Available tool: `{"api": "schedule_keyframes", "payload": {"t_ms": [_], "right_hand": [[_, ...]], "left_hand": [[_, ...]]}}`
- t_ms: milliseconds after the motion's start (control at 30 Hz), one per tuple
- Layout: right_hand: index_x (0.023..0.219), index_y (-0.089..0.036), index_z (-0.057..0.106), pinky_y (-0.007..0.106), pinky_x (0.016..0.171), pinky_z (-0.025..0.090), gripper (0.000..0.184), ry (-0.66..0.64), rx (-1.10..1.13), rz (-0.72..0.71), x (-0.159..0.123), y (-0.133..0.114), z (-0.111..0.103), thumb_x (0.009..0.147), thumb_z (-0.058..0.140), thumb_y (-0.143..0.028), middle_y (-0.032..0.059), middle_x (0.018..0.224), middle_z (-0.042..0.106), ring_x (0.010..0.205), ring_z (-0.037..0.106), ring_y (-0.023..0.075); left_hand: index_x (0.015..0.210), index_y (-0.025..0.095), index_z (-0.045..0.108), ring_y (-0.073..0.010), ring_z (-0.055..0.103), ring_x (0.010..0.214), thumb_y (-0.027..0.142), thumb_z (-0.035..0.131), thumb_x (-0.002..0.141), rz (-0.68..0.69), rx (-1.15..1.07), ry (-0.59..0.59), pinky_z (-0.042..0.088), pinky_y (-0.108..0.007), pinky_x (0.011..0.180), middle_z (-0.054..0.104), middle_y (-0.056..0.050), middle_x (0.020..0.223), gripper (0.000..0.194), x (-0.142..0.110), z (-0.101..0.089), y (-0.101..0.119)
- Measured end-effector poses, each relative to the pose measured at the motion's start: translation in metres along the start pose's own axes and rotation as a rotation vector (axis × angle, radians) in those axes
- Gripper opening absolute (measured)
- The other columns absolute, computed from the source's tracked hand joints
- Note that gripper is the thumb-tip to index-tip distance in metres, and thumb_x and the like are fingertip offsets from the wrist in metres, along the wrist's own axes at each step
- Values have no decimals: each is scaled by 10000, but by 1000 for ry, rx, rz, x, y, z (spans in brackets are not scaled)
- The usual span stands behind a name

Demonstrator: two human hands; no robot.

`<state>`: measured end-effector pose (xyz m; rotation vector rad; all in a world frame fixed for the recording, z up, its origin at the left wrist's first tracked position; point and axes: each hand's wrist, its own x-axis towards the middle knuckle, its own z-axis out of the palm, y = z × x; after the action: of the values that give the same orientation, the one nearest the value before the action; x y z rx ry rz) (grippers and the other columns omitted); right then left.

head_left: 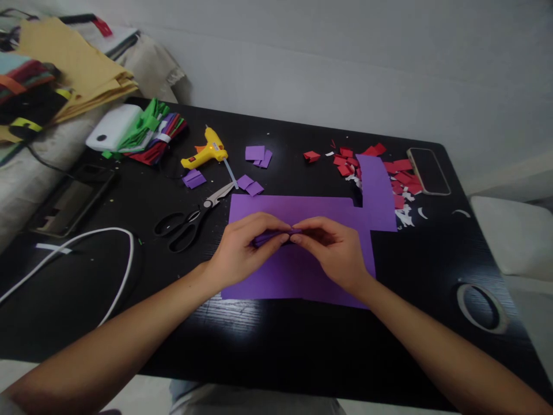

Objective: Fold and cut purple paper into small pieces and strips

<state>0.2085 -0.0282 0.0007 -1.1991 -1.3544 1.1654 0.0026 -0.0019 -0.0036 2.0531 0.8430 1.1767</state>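
Observation:
My left hand (250, 245) and my right hand (330, 248) meet fingertip to fingertip, both closed in a pinch on a small piece of folded purple paper (264, 237). Most of the piece is hidden by the fingers. Beneath both hands a large purple sheet (268, 282) lies flat on the table. A further purple strip (378, 193) overlaps its upper right corner. Small cut purple pieces (254, 153) rest in little groups beyond the sheet. Left of the sheet, black-handled scissors (192, 219) lie with their blades toward the purple pieces.
A yellow glue gun (209, 151) with a glue stick lies at the back. Red and white scraps (404, 181) surround a phone (428, 172) at right. A tape roll (483, 308) sits near the right edge. A white cable (129, 259) curves at left, near bundled coloured paper (147, 135).

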Motion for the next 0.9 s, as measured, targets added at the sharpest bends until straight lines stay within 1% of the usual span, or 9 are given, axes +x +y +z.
{"api": "schedule_keyframes", "payload": {"t_ms": [100,200,333,567,767,900], "right_hand": [[931,-257,798,340,840,662,109,-15,5,8,0,-1,0,833,840,-237,6,917,809,860,779,181],[907,-250,792,343,821,660,87,-15,-2,13,1,-2,0,834,839,-254,9,896,803,844,774,184],[894,-247,783,330,792,651,82,-19,-12,27,1,-2,1,836,837,-268,7,877,794,822,764,180],[895,-245,768,321,818,639,63,-51,-14,23,1,-1,1,856,816,-259,7,894,781,845,753,172],[899,-232,744,316,806,622,70,-67,-27,27,1,-2,0,874,798,-270,13,889,759,844,733,168],[920,-226,719,336,820,614,117,-56,-15,32,2,-3,-2,892,783,-320,29,916,749,874,723,180]], "left_hand": [[1095,198,739,-155,735,894,177,723,937,-7,3,6,599,-280,797,773,-59,989,161,-1,0,0],[1103,194,746,-155,730,902,173,723,936,-2,4,-3,595,-279,798,763,-68,997,170,-2,1,-1],[1081,183,747,-145,721,879,163,711,944,13,17,-18,589,-267,785,753,-66,968,144,-3,0,-1],[1026,171,728,-142,717,836,173,687,962,52,70,-15,582,-258,738,741,-63,919,77,-2,0,1],[1009,170,701,-139,704,803,195,646,989,68,151,-65,571,-258,720,736,-54,897,63,-2,-1,1],[989,169,688,-129,673,745,212,646,989,39,182,-87,536,-244,661,722,-40,858,60,-1,-3,-1]]}}
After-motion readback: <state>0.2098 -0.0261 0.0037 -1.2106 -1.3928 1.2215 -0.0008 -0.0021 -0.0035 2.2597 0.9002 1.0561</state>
